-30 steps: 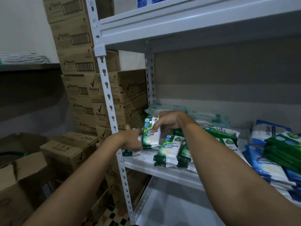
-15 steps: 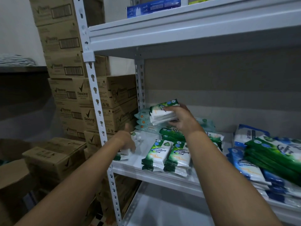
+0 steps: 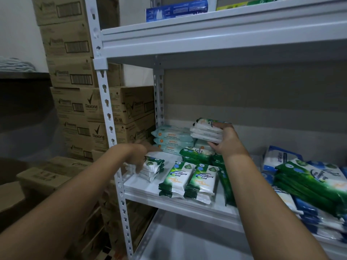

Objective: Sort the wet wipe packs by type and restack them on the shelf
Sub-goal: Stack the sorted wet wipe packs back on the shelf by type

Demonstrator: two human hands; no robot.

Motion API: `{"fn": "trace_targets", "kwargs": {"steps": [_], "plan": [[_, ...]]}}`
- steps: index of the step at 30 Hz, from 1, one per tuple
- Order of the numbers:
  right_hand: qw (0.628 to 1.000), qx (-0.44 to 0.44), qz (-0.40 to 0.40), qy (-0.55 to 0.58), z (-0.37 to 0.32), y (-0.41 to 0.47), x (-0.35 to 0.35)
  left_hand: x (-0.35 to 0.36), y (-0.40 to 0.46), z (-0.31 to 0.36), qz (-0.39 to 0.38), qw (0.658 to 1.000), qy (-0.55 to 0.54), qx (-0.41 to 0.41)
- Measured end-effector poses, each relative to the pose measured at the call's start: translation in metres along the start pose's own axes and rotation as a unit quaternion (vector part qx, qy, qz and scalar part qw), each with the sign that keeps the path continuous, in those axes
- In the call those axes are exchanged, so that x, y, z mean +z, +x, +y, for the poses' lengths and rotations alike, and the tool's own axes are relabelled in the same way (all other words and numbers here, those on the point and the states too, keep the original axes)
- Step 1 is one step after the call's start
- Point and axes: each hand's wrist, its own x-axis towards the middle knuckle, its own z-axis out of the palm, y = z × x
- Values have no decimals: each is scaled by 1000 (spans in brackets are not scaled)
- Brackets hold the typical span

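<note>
since a second ago the right hand (image 3: 228, 141) has carried its small bundle of wipe packs (image 3: 206, 131) up and toward the back of the shelf (image 3: 174, 201), where earlier both hands met over a single pack near the front post. that hand now grips the bundle from the side, thumb under and fingers over the top, holding it in the air just beside and slightly above the pale blue stack (image 3: 171, 140) at the back left corner. the bundle looks like three or so white-and-green packs, though the blur makes the count unsure.

the left hand (image 3: 139, 156) reaches past the white shelf post (image 3: 110, 128) to a short pile of white packs (image 3: 153, 168) at the front left of the shelf. its fingers curl down over the near end of that pile; whether it truly grips the packs or only rests on them i cannot tell.

two green pine packs (image 3: 189, 178) lie side by side at the front edge, each on top of more of the same. behind them sit darker green packs (image 3: 197, 153). to the right a tall leaning heap of green packs (image 3: 309, 180) rests on blue and white ones (image 3: 279, 156). brown cardboard boxes (image 3: 75, 102) stand stacked beyond the post on the left, and a blue box (image 3: 176, 10) lies on the shelf above.
</note>
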Motion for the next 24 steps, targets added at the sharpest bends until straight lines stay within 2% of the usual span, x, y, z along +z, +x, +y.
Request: {"fn": "trace_targets", "kwargs": {"steps": [3, 7, 9, 12, 15, 17, 21, 24], "plan": [[1000, 7, 13, 14, 1, 1, 0, -18, -7, 9, 25, 998, -44, -24], [999, 12, 21, 32, 11, -5, 11, -14, 10, 29, 162, 975, -89, -125], [999, 11, 18, 29, 16, -9, 18, 1, 28, 40, 166, 965, -126, -160], [999, -3, 24, 25, 24, -12, 28, 24, 51, 45, 120, 957, -158, -211], [999, -18, 40, 15, 28, -14, 32, 36, 68, 39, 21, 956, -167, -239], [998, -24, 52, 11, 27, -16, 33, 36, 67, 37, -26, 963, -146, -226], [998, -25, 64, -9, 25, -24, 31, 25, 55, 36, -14, 988, -66, -137], [997, -19, 70, -6, 29, -26, 34, 20, 46, 31, -82, 991, 4, -107]]}}
